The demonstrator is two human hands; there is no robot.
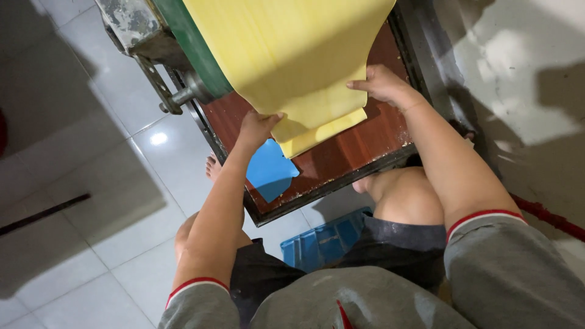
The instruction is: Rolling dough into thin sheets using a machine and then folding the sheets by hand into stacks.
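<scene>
A wide yellow dough sheet (292, 55), hanging from the green roller (195, 55) of a machine onto a reddish-brown tray (359, 146), is gripped at its lower edge by the left hand (257, 127) and the right hand (381, 84) (a blue scraper (269, 170) lies just below the folded end).

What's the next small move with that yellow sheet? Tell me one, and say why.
Probably draw the sheet's leading end a little further out over the board. The yellow sheet hangs down from the green roller, its end already folded onto the reddish-brown board. The left hand and right hand each grip an edge, so both are placed to guide it.
</scene>
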